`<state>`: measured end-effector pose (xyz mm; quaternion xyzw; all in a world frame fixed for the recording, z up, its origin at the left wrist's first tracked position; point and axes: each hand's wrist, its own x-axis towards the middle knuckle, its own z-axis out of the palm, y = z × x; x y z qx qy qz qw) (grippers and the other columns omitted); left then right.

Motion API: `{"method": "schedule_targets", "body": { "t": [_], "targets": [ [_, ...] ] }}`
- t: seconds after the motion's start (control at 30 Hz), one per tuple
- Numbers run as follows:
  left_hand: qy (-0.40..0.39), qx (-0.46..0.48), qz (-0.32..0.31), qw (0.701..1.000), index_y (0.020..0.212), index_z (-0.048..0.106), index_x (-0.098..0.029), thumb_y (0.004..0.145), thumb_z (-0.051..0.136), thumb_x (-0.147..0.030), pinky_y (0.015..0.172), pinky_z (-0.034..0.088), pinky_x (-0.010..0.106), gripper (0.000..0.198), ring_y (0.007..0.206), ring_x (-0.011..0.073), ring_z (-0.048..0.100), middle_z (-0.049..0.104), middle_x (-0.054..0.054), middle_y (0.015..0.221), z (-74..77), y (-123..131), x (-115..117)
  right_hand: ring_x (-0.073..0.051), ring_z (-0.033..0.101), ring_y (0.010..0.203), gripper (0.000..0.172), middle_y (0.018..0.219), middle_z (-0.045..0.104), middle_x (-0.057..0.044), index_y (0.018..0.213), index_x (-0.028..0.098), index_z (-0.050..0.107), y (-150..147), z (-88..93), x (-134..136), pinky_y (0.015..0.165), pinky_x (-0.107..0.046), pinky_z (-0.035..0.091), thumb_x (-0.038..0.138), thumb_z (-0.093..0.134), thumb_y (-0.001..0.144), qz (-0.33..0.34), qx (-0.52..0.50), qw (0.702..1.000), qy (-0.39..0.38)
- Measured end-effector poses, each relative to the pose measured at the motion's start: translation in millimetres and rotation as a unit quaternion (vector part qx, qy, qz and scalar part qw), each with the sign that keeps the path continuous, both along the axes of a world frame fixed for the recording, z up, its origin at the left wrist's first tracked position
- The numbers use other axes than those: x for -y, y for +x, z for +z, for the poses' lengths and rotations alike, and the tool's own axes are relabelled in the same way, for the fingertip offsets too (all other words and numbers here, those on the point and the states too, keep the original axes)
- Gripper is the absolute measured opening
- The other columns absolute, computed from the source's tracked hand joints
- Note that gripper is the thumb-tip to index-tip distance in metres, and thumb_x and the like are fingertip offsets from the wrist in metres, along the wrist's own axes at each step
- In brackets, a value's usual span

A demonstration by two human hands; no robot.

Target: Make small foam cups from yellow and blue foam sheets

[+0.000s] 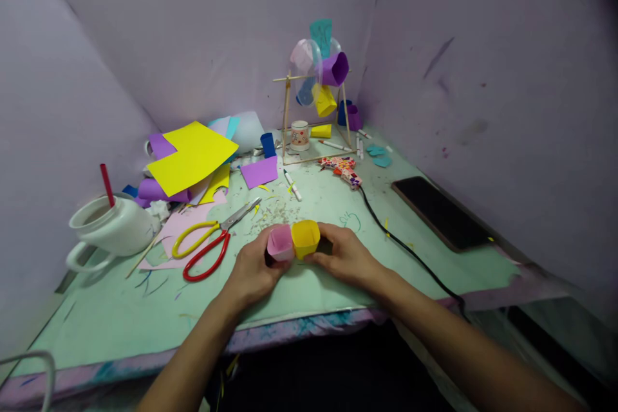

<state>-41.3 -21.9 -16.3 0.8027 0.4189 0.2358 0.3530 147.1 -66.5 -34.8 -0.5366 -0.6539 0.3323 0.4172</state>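
Note:
My left hand (253,270) is closed around a small pink paper cup (280,243), held just above the green table top (120,315). My right hand (345,254) grips a small yellow paper cup (306,237). The two cups touch side by side between my hands, openings facing up and toward me. Behind them, at the back of the table, stands a wooden stick frame (313,116) carrying a wheel of paper cups, with purple (335,68), yellow (323,100) and teal ones visible.
Red-and-yellow scissors (207,241) lie left of my hands. A white mug (113,225) with a red stick stands far left, beside a pile of coloured paper (193,154). A glue gun (345,170) with a black cable and a dark phone (441,212) lie to the right.

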Motion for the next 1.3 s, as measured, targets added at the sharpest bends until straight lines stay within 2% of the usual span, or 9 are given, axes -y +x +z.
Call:
{"method": "schedule_targets", "body": {
  "t": [0.33, 0.73, 0.97, 1.3],
  "targets": [
    [0.025, -0.022, -0.004, 0.999, 0.112, 0.053, -0.022, 0.074, 0.057, -0.019, 0.084, 0.046, 0.032, 0.038, 0.097, 0.0203, 0.061, 0.065, 0.004, 0.107, -3.8, -0.4, -0.2, -0.021, 0.060, 0.083, 0.022, 0.091, 0.068, -0.004, 0.093, 0.021, 0.065, -0.8, -0.8, 0.0, 0.077, -0.033, 0.046, 0.018, 0.066, 0.071, -0.010, 0.050, 0.998, 0.025],
    [0.040, -0.036, 0.043, 0.998, 0.115, 0.055, -0.028, 0.071, 0.059, -0.022, 0.080, 0.048, 0.034, 0.045, 0.096, 0.0243, 0.063, 0.068, 0.002, 0.103, -7.3, 0.5, 8.1, -0.025, 0.062, 0.087, 0.025, 0.096, 0.068, -0.007, 0.099, 0.020, 0.060, 1.9, -17.9, -1.2, 0.080, -0.039, 0.048, 0.027, 0.062, 0.075, -0.010, 0.080, 0.997, 0.008],
    [0.048, -0.036, 0.042, 0.997, 0.118, 0.052, -0.030, 0.072, 0.055, -0.022, 0.078, 0.048, 0.038, 0.046, 0.097, 0.0282, 0.063, 0.067, 0.003, 0.106, -9.1, 1.6, 11.3, -0.025, 0.064, 0.085, 0.024, 0.094, 0.068, -0.008, 0.097, 0.018, 0.059, 1.9, -22.1, 0.8, 0.077, -0.038, 0.051, 0.034, 0.060, 0.078, -0.019, 0.101, 0.995, 0.001],
    [0.060, -0.066, 0.035, 0.995, 0.117, 0.048, -0.028, 0.074, 0.052, -0.024, 0.074, 0.049, 0.038, 0.044, 0.094, 0.0281, 0.064, 0.067, 0.002, 0.105, -9.7, 3.4, 11.0, -0.024, 0.063, 0.083, 0.022, 0.092, 0.067, -0.008, 0.094, 0.018, 0.060, 5.8, -28.5, 0.1, 0.076, -0.037, 0.050, 0.034, 0.061, 0.079, -0.020, 0.111, 0.994, 0.016]
  ]
}}
